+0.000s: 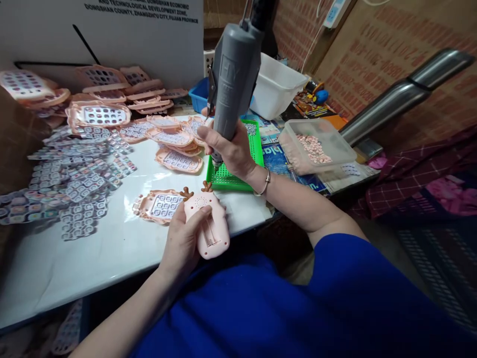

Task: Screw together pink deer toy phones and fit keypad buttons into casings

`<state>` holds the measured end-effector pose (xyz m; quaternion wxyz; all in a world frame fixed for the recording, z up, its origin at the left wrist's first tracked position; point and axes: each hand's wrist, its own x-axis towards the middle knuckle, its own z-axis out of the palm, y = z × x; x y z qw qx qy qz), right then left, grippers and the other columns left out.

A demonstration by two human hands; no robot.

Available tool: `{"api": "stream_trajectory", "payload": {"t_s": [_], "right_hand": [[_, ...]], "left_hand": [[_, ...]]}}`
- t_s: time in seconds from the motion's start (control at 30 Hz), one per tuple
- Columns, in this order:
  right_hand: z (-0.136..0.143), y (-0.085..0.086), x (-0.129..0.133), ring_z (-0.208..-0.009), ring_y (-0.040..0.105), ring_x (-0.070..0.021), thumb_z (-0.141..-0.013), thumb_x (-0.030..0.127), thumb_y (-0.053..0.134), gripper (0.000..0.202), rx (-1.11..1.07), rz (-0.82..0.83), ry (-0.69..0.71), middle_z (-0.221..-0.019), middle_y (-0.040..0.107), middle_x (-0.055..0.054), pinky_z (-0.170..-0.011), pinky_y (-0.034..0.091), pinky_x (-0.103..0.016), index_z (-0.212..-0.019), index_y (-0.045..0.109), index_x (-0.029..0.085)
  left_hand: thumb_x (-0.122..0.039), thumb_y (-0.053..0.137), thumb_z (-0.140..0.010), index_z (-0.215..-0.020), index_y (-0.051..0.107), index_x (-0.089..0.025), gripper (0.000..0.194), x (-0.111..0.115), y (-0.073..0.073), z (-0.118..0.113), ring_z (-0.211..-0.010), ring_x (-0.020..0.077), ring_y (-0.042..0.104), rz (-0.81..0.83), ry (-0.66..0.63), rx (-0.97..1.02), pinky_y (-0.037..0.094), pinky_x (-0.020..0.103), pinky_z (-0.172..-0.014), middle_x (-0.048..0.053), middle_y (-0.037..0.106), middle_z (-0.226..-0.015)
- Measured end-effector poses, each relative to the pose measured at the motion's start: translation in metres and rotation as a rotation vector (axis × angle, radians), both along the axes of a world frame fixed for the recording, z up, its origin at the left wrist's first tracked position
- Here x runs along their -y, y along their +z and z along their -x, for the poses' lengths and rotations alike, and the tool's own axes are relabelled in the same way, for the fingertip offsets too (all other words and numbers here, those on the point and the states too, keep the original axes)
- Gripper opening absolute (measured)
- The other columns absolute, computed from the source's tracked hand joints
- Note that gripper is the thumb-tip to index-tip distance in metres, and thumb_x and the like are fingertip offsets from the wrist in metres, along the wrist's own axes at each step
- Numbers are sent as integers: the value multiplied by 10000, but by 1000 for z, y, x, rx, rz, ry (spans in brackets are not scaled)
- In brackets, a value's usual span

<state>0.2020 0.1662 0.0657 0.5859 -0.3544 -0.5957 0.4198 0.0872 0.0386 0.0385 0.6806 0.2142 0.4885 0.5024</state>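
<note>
The near edge of the white tabletop is running from the lower left up toward the right, and the pink toy is overlapping that edge in the view, with the person's blue clothing showing just below. White surface is showing to the left of the toy, between the near edge and the spread of button sheets, while one loose pink panel is lying just beside the left hand. Stacked pink panels are filling the far side, below a large pale board. On the right, the green tray is sitting beyond the toy, and the clear box, holding small pink pieces, is standing farther right, near a slanting metal tube. A white bin and a blue bin are standing behind the tray. The left hand's grip is narrow, holding the toy by its left side, its thumb pressing on the back beside the long recess; the brown antlers are pointing away from the person. The right hand is closing its grip around the grey electric screwdriver, whose tip is pointing down, apart from the toy and farther from the person.
</note>
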Motion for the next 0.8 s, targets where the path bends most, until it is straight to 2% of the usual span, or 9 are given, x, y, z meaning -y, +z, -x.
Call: {"api": "stream_trajectory", "payload": {"t_s": [0.13, 0.37, 0.5, 0.67, 0.8], "right_hand": [[4, -1, 2, -497, 438, -61, -647, 517, 779, 454, -93, 8, -14, -564, 452, 97, -508, 404, -264, -694, 432, 229], [5, -5, -1, -497, 435, -78, -654, 452, 763, 437, -71, 19, -57, -587, 426, 85, -501, 398, -273, -631, 379, 244], [5, -4, -1, -479, 456, -82, -655, 434, 754, 390, -85, 4, -52, -557, 449, 88, -494, 406, -270, -641, 412, 247], [2, 13, 7, -459, 467, -72, -707, 453, 744, 360, -118, -60, -30, -543, 494, 87, -470, 413, -247, -681, 456, 240], [1, 36, 35, -470, 464, -72, -790, 404, 687, 332, -185, -175, 83, -528, 471, 77, -503, 434, -252, -596, 491, 220]], "left_hand": [[-282, 836, -576, -994, 584, -162, 503, -1, -1, 0, -733, 202, 696, 14, 11, 24, 574, 335, -717, 16, 701, -827], [-279, 836, -576, -975, 587, -166, 484, -1, -2, 1, -734, 210, 696, 16, 3, 49, 575, 353, -716, 23, 699, -816], [-279, 827, -578, -983, 580, -161, 489, -2, -3, -1, -743, 216, 698, -1, 1, 61, 575, 360, -723, 29, 702, -814], [-261, 794, -573, -961, 548, -172, 468, -2, -3, -1, -744, 233, 704, -22, 11, 74, 575, 372, -711, 22, 700, -783], [-279, 801, -561, -951, 538, -171, 482, -2, -4, -1, -676, 226, 694, -47, 13, 54, 572, 371, -677, 15, 693, -742]]}}
